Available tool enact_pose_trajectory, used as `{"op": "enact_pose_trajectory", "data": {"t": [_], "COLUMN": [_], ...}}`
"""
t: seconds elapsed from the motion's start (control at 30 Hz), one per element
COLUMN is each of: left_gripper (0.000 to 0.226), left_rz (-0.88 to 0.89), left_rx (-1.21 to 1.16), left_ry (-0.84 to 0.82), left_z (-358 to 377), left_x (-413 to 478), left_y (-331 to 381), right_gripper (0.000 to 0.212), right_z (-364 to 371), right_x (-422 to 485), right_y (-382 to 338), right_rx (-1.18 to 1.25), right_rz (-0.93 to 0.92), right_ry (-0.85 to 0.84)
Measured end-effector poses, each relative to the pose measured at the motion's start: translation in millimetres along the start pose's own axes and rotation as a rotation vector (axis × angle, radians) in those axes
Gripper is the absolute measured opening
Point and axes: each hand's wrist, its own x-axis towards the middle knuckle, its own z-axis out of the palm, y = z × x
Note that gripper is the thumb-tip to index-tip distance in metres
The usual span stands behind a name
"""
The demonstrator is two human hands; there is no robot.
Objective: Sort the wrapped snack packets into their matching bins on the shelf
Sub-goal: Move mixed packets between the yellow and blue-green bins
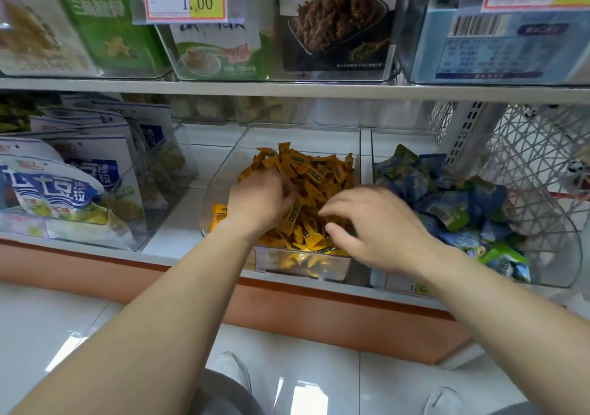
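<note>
A clear plastic bin (223, 175) on the low shelf holds a heap of small orange snack packets (316, 172). My left hand (258, 200) is down in the heap at the bin's left side, fingers curled into the packets; whether it grips one I cannot tell. My right hand (376, 226) hovers over the bin's front right with fingers spread and nothing visibly held. To the right, a second clear bin (571, 255) is filled with blue and green wrapped packets (447, 204).
Left of the orange bin stands a clear bin of large blue-and-white bags (64, 191). The upper shelf (287, 90) carries boxes behind price tags. A white lattice basket (536, 149) sits at the far right. Below are an orange shelf base, white floor tiles and my shoes.
</note>
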Motion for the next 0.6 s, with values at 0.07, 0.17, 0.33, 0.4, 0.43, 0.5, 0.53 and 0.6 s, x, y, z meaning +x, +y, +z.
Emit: {"op": "enact_pose_trajectory", "data": {"t": [0.07,0.17,0.33,0.4,0.43,0.5,0.53,0.6], "left_gripper": [0.018,0.022,0.022,0.021,0.020,0.014,0.011,0.014], "left_rz": [0.038,0.088,0.107,0.134,0.152,0.178,0.178,0.192], "left_rx": [0.087,0.187,-0.030,-0.138,-0.160,-0.179,-0.189,-0.181], "left_ry": [0.084,0.110,-0.037,-0.061,-0.057,-0.048,-0.071,-0.204], "left_z": [-0.8,-4.2,-10.3,-17.6,-21.8,-30.2,-34.6,-39.2], "left_x": [0.3,-0.9,-12.1,-19.4,-23.0,-31.6,-37.3,-49.4], "left_y": [-2.8,-8.4,-15.0,-18.3,-21.3,-29.9,-35.4,-45.0], "right_gripper": [0.040,0.042,0.043,0.042,0.041,0.039,0.037,0.035], "right_z": [5.0,8.0,17.6,23.4,25.2,29.0,30.5,33.2], "right_x": [2.6,6.4,11.2,12.6,13.9,17.9,20.4,24.2], "right_y": [-6.3,-12.8,-26.6,-28.7,-30.1,-34.4,-38.8,-47.5], "right_rx": [-0.005,-0.045,-0.127,-0.230,-0.246,-0.174,-0.106,0.022], "right_rz": [-0.038,-0.072,-0.107,-0.134,-0.129,-0.087,-0.060,0.010], "right_ry": [-0.045,-0.047,-0.164,-0.254,-0.275,-0.280,-0.290,-0.366]}}
